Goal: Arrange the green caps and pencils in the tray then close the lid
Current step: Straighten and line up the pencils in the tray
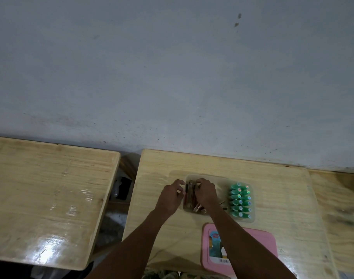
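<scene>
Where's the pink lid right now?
Head view, right of centre: the pink lid lies at the near edge of the table, just this side of the clear tray.

Wooden table under clear tray and pink lid (label up)

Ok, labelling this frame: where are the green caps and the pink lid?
green caps (240, 200): head view, middle of the cluster.
pink lid (265, 245): head view, bare right side.

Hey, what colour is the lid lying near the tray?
The lid is pink, with a printed label on top, seen in the head view.
</scene>
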